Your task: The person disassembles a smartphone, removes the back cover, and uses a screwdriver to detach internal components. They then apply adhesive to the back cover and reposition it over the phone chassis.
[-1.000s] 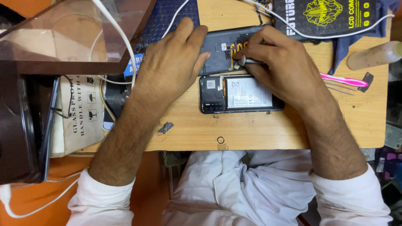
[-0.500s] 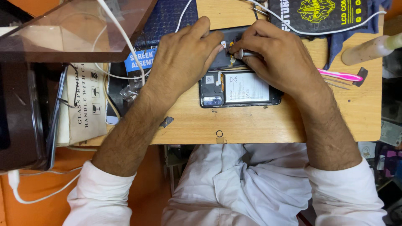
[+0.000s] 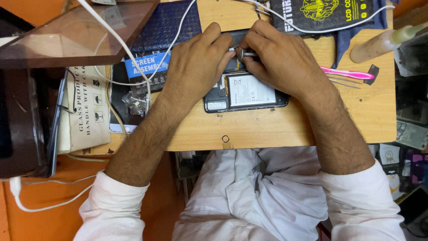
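Two hands over an opened phone [image 3: 249,96] lying back-up on the wooden table [image 3: 276,129], battery exposed: left hand [image 3: 196,67] presses flat on its upper-left part, fingers extended, gripping nothing, while right hand [image 3: 278,60] pinches a small metal-tipped screwdriver [image 3: 243,54] at the phone's top edge.

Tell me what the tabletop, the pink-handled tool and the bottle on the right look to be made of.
Tabletop: pale wood or wood laminate, matt, faint grain.
Pink-handled tool: glossy plastic handle, probably; thin grey prongs look like metal.
Bottle: translucent, cloudy plastic, it seems.
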